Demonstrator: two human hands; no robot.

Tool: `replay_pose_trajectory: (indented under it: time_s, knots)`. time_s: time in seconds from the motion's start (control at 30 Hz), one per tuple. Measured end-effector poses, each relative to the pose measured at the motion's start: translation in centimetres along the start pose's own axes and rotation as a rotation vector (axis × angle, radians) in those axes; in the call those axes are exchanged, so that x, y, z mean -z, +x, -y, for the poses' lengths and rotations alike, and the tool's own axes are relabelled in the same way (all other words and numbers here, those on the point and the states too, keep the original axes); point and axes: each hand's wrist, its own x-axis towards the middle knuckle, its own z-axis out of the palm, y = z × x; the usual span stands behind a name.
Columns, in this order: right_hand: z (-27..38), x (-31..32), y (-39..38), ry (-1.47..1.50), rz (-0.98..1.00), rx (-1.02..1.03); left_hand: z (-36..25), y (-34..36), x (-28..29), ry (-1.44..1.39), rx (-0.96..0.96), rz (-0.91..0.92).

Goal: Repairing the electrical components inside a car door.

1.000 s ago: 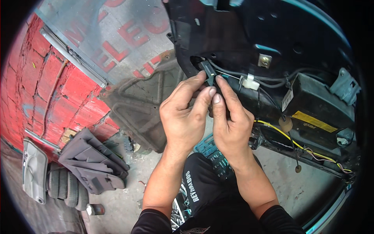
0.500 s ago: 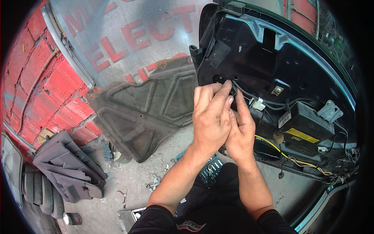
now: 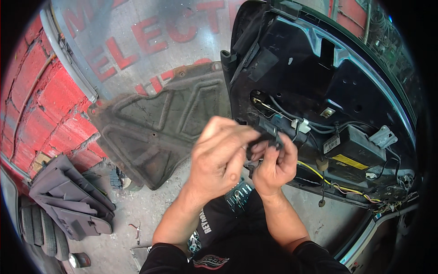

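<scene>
A small black plastic part is between my hands, in front of a dark car panel. My left hand has its fingers bent toward the part; they are blurred by motion. My right hand grips the part with curled fingers and thumb. Just beyond the part, a white connector, grey cables and an oblong opening show on the panel. A black box with a yellow label is mounted to the right, with a yellow wire below.
A large grey liner panel leans on a metal sheet beside a red brick wall. At lower left are trim panels, tyres, a can and pliers. A tool case is below my hands.
My hands and the small black part have moved down and away from the panel's opening, the left hand further left. Its fingers are now blurred. The view has shifted slightly since the last frame.
</scene>
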Motion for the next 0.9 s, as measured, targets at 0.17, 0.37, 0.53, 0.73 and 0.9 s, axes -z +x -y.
replay_pose_trajectory:
  time_s: [0.17, 0.37, 0.53, 0.73, 0.9]
  knots:
    - [-0.4, 1.9, -0.7, 0.108, 0.133, 0.047, -1.8, 4.1, 1.0, 0.981, -0.048, 0.443]
    - [-0.6, 2.3, -0.7, -0.005, 0.158, 0.06, -1.9, 8.9, 0.1, 1.137, -0.075, 0.694]
    - [-1.0, 3.8, -0.1, -0.09, 0.278, 0.096, -1.9, 10.1, 0.0, 1.174, -0.148, 0.852]
    - [-1.4, 4.3, -0.4, -0.105, 0.346, 0.075, -1.4, 9.6, 0.4, 1.245, -0.293, 0.802]
    - [-0.9, 3.0, -0.4, -0.004, 0.263, 0.034, -1.1, 10.1, -0.2, 1.253, -0.489, 0.753]
